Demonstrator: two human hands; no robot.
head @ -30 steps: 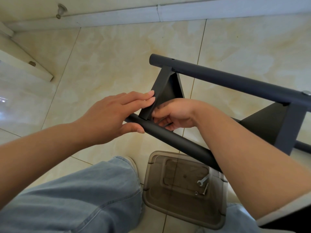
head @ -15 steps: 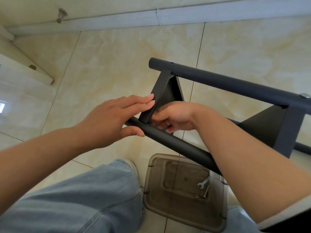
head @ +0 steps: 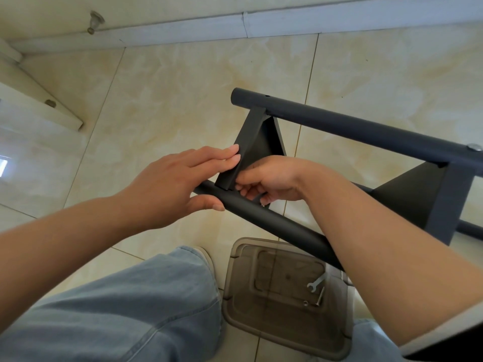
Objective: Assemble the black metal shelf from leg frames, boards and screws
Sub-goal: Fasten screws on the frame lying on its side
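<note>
I stood over a glossy cream marble-patterned tile floor (head: 170, 95) with thin grout lines, bounded at the far side by a pale grey skirting board (head: 287, 20) along the wall; a small metal door stop (head: 96, 20) was fixed near that wall, and the lower edge of a pale door or panel (head: 39, 100) crossed the left corner. The black metal shelf frame (head: 339, 126) was held above the floor in front of me: two round black tubes were visible, the far tube (head: 366, 129) and the near tube (head: 274, 220), joined by two flat black cross boards, one (head: 253, 142) at my hands and one (head: 449, 199) at the right. One silver screw head (head: 473, 147) showed on the far tube above the right board. My left hand (head: 172, 186) lay with fingers straight against the left face of the near board, thumb resting on the near tube, gripping nothing. My right hand (head: 266, 181) was curled at the board's lower end by the near tube; I could not tell what its fingertips pinched. On the floor below sat one translucent grey plastic lid (head: 261, 322) holding one small silver wrench (head: 315, 282), one long bolt (head: 320, 296) and one small nut (head: 305, 303). My blue denim trouser leg (head: 130, 309) filled the lower left.
</note>
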